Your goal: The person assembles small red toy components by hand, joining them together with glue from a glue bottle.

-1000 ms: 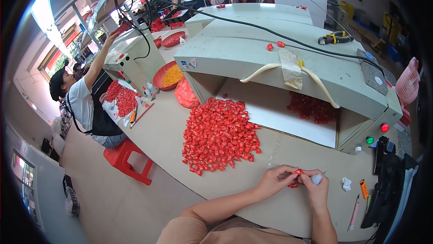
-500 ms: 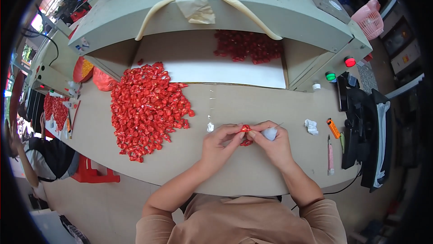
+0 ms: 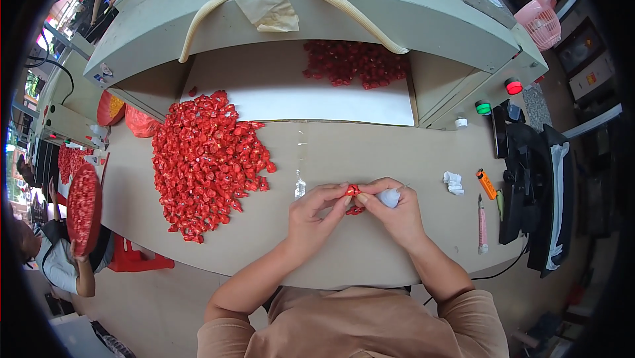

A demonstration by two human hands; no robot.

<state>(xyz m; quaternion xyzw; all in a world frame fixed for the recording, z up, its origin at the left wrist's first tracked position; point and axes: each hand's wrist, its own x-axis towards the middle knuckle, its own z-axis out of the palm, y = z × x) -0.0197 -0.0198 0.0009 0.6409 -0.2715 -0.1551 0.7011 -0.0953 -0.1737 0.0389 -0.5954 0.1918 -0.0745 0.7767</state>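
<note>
Over the table, my left hand (image 3: 316,212) pinches a small glossy red plastic piece (image 3: 352,190) between thumb and fingertips. My right hand (image 3: 399,218) is closed too, its thumb and finger pressing on the same piece. A small whitish squeeze bottle (image 3: 389,197) is tucked in the right hand's fingers. Just below the fingertips another red piece (image 3: 355,210) shows; whether it lies on the table or hangs joined to the held one, I cannot tell. To the left spreads a big heap of similar red pieces (image 3: 205,166).
Ahead stands a grey-green cabinet (image 3: 317,17) with darker red pieces (image 3: 357,64) on its white bed. At right are crumpled tissue (image 3: 453,183), an orange lighter (image 3: 487,185), a pink cutter (image 3: 483,226) and a black stand (image 3: 522,179). A co-worker at far left holds a red tray (image 3: 84,209).
The view has shifted slightly; my hands keep their pinch on the red piece. At far left, the co-worker now holds up a round red tray full of pieces.
</note>
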